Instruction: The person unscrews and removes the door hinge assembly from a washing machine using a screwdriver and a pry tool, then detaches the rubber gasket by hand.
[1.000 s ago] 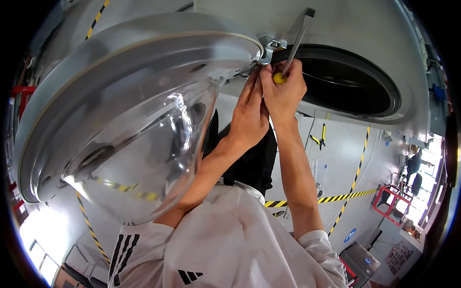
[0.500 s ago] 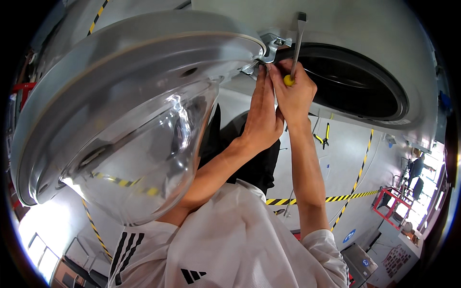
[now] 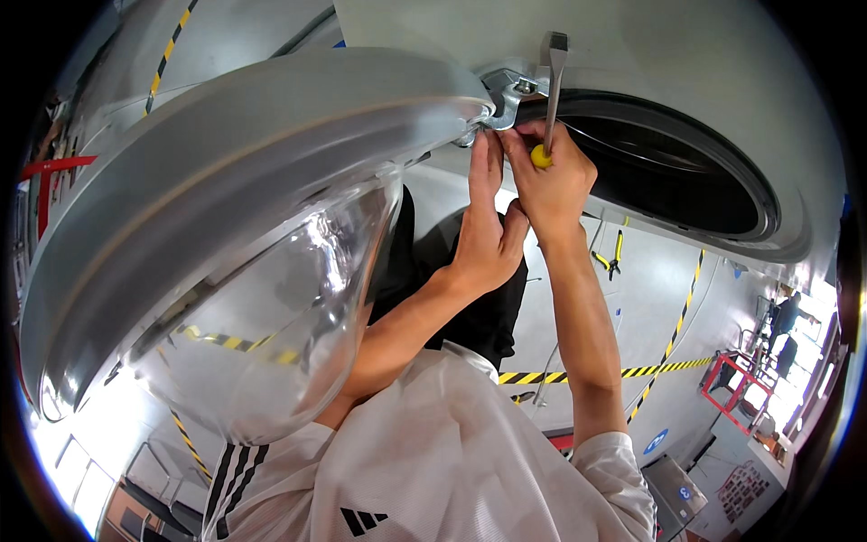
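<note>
The open washing machine door [image 3: 235,135] swings out at the left, its clear glass bowl [image 3: 298,289] bulging toward me. A metal hinge [image 3: 508,101] joins it to the machine's pale grey front [image 3: 668,54]. My right hand [image 3: 560,185] is closed around the yellow handle of a screwdriver [image 3: 554,81], whose flat blade points up and away from the hinge. Its thumb and forefinger pinch together just beneath the hinge; anything between them is hidden. My left hand [image 3: 483,239] has straight fingers reaching up to the door's edge by the hinge, with the thumb held apart.
Right of the hinge is the dark round drum opening [image 3: 677,167] with its black rim. Yellow-handled pliers [image 3: 614,257] lie on the pale floor, which carries yellow-black striped tape [image 3: 623,372]. A red frame [image 3: 736,393] stands farther off to the right.
The door's upper rim sits lower in view and shows more of its outer side. My left hand's thumb has spread away from its fingers. The right hand keeps the screwdriver, nearly still.
</note>
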### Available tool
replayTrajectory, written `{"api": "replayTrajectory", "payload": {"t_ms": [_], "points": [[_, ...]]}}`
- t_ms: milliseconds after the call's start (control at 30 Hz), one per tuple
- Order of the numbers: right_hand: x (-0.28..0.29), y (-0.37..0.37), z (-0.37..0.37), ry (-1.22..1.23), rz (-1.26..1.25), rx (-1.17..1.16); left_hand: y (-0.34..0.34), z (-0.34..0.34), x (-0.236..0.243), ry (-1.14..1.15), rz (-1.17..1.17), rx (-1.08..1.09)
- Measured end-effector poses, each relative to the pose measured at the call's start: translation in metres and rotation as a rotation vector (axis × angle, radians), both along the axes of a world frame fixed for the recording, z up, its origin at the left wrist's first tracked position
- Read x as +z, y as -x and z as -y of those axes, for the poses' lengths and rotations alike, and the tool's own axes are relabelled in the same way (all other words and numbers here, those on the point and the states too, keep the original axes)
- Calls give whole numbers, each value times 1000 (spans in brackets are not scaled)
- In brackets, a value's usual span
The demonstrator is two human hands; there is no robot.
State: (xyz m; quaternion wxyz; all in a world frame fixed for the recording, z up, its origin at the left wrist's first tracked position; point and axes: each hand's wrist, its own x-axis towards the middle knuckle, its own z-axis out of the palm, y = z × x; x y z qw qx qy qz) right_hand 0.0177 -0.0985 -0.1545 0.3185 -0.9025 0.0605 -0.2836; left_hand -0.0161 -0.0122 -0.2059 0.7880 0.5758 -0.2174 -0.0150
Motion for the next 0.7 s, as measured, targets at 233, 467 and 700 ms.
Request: {"api": "replayTrajectory", "payload": {"t_ms": [233, 467, 700], "points": [[-3, -4, -1, 121, 111, 83, 0, -9, 11, -100, -37, -35], [-4, -3, -3, 139, 90, 100, 4, -13, 14, -146, -45, -4], [1, -2, 4, 52, 1, 102, 7, -4, 9, -194, -53, 13]]}}
